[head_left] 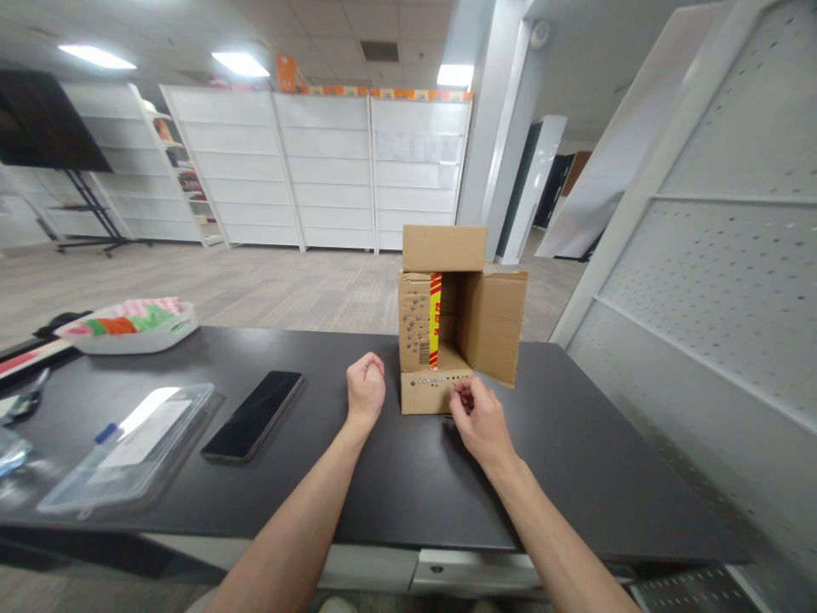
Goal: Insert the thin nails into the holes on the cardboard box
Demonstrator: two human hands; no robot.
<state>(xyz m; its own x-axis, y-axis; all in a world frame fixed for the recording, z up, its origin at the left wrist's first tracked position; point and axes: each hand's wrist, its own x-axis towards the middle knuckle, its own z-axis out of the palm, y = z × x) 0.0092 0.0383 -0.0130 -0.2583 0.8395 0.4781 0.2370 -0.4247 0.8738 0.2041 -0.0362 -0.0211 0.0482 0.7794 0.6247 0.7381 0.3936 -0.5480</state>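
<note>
An open cardboard box (pixel 414 328) stands on its side on the dark table, its opening facing me. Small grey dots spot its left flap, and a row of small, shiny dots crosses the lower flap. Yellow and red tape (pixel 435 319) runs down the left flap. My right hand (pixel 478 415) is at the right end of the lower flap, fingertips pinched; anything between them is too small to make out. Left of the box, my left hand (pixel 366 387) is closed in a fist above the table, apart from the cardboard. What it may hold is hidden.
A black phone (pixel 254 415) lies left of my left hand, beside a clear plastic case (pixel 137 443) with a white paper. Farther back is a white basket (pixel 137 340) with colourful cloth. A perforated white panel (pixel 721 289) rises along the table's right side.
</note>
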